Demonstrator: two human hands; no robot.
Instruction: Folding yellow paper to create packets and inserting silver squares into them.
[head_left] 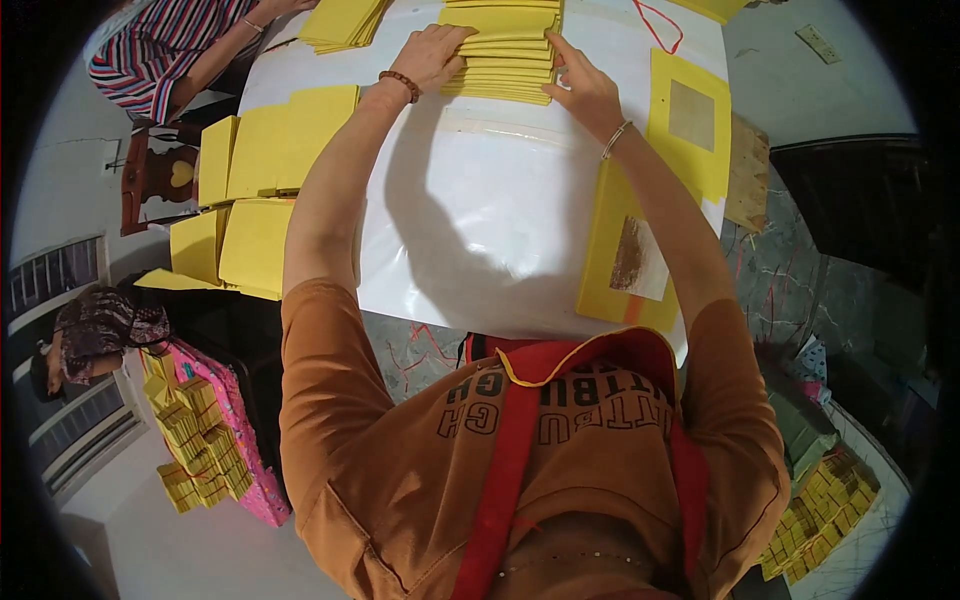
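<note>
The yellow paper stack (505, 72) sits at twelve o'clock on the white table (480, 250), the left hand (430, 56) touching its nine o'clock side, the right hand (586, 88) its three; I can't tell if either grips. It looks light, bendy and slippy, best held by both sides.

A person's left hand (430, 60) and right hand (592, 95) are touching opposite sides of a yellow stack (505, 50) lying on a white table (480, 230).
</note>
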